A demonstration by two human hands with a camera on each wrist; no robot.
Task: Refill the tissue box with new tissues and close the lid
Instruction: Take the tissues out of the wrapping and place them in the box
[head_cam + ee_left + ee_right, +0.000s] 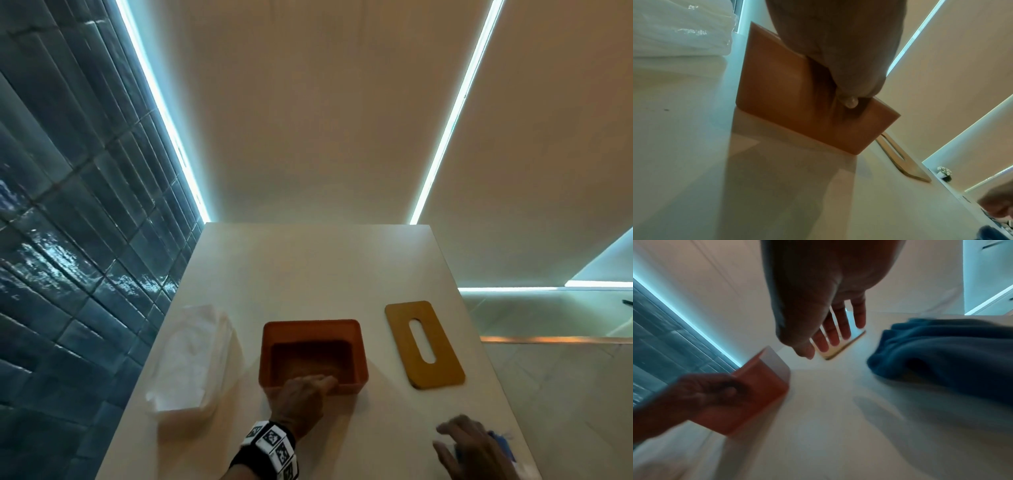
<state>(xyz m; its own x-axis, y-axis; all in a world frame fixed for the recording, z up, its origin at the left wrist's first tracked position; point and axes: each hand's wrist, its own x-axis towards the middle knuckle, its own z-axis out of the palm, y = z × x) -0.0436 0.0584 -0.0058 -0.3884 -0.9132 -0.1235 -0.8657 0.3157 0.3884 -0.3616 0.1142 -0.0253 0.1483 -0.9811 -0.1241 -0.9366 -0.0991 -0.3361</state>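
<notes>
- Tissue box, orange rectangular plastic [312, 356]: we find it open and empty at table [308, 267] centre, between clear-wrapped white tissue pack [191, 356] and slotted mustard lid [424, 342].
- Left hand [301, 397]: fingers grasp the box's near wall.
- Right hand [469, 445]: fingers spread, released, beside blue cloth [945, 352].

We see the orange tissue box [313, 354] standing open and empty mid-desk; its tan lid [424, 344] — flat, with an oval slot — lies apart to the right, and the clear-wrapped pack of white tissues [193, 359] lies to the left.
</notes>
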